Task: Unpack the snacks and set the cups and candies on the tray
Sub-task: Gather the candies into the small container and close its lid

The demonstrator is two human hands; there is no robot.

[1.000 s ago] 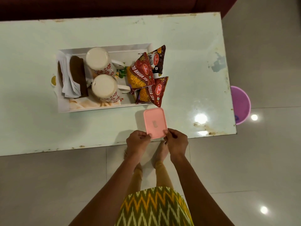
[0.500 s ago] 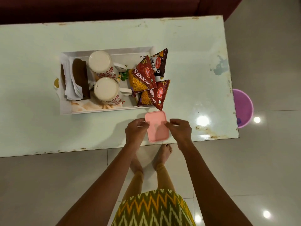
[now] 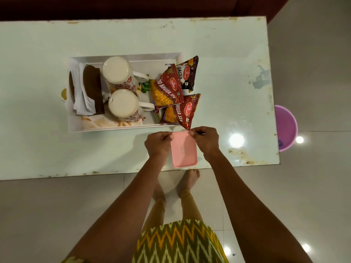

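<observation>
Pink lidded box [image 3: 183,149], lower centre of frame, at the near edge of the pale green table [image 3: 218,54]. L hand [image 3: 158,144] pinches its upper-left corner and R hand [image 3: 206,141] its upper-right corner. Fingers are curled on the rim, hands apart w/ the box between them. Can't tell if the box rests on the table or is lifted.

Just above it, centre-left, is the white tray [image 3: 121,128]. It holds two white cups [image 3: 116,72] [image 3: 123,103] w/ red flower print, handles pointing right. A brown holder [image 3: 93,88] w/ white napkins stands at the tray's left end.

Three red snack pkts [image 3: 168,88] overlap at the tray's right end, spilling over its rim. The lowest pkt [image 3: 180,112] has its tip just beside the R hand's fingers.

A purple bucket [image 3: 284,128] is on the floor at the right edge of frame, by the table's end.
</observation>
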